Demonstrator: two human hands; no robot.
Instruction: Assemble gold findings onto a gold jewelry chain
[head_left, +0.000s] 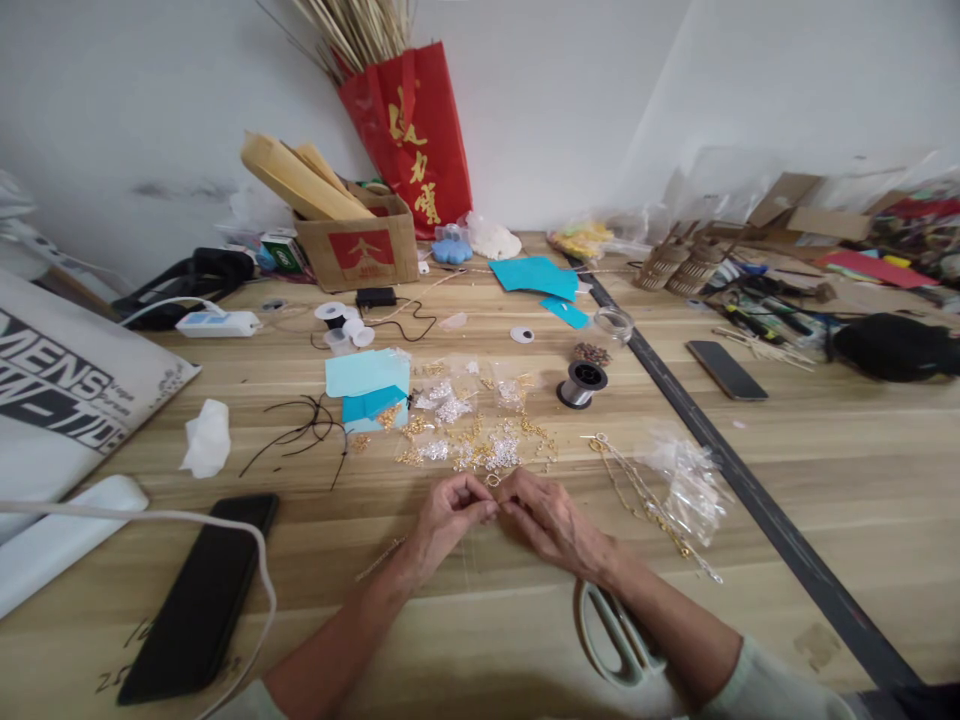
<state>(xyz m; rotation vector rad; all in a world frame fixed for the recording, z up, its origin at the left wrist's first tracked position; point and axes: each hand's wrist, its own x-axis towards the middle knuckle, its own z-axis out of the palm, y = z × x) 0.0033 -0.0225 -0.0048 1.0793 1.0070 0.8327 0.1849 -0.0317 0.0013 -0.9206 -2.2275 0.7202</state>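
Note:
My left hand (452,515) and my right hand (550,515) meet fingertip to fingertip over the wooden table. Each has thumb and fingers pinched together; what lies between them is too small to name, though a faint thread seems to hang below. Just beyond the fingertips is a small gold ring-shaped piece (492,480). Silver beads (501,446) and gold beads (538,432) lie scattered in front of my hands. Green-handled scissors (616,635) rest partly under my right forearm. A thin chain (381,559) lies beside my left wrist.
A wire spool (581,384) stands beyond the beads. Gold and silver chains (637,490) and clear plastic bags (686,485) lie at the right. Black cords (304,430) and a large black phone (201,595) are at the left. A dark strip (720,440) crosses the table.

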